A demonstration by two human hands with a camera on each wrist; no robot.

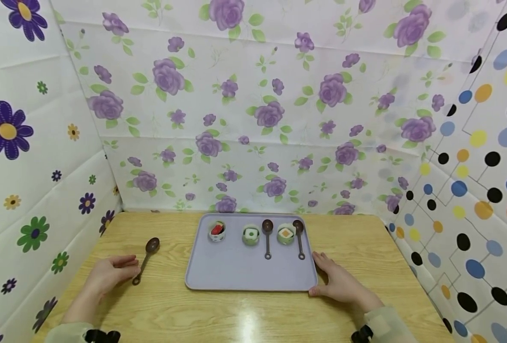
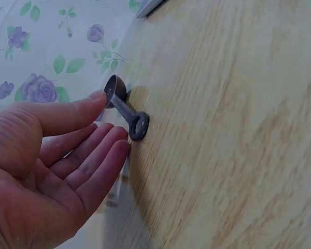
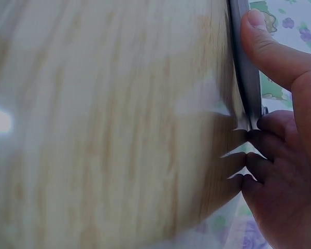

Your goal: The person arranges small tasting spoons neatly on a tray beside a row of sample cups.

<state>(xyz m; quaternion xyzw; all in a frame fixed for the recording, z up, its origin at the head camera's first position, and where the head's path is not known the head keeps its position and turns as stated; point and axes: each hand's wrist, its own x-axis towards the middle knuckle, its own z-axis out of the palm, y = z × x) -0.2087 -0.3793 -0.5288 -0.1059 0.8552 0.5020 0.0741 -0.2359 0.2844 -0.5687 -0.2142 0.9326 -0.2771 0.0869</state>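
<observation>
On the table at the left lies a dark brown spoon point(image 1: 146, 261), bowl pointing away. Beside its handle is my left hand point(image 1: 109, 275), thumb and fingers apart and loosely extended; in the left wrist view the fingertips are right at the handle's ring point(image 2: 139, 126). My right hand point(image 1: 339, 281) touches the near right corner of a light purple tray point(image 1: 223, 274), its fingers along the right side and its thumb at the front corner. On the tray stand a cup with a red top point(image 1: 217, 231) and two green cups point(image 1: 251, 235) with white tops.
Two more brown spoons point(image 1: 268, 238) lie on the tray, each beside a green cup. The wooden table point(image 1: 172, 305) ends at a flower-patterned cloth point(image 1: 253, 114) at the back. Patterned cloths also hang at the left and right point(image 1: 476, 190).
</observation>
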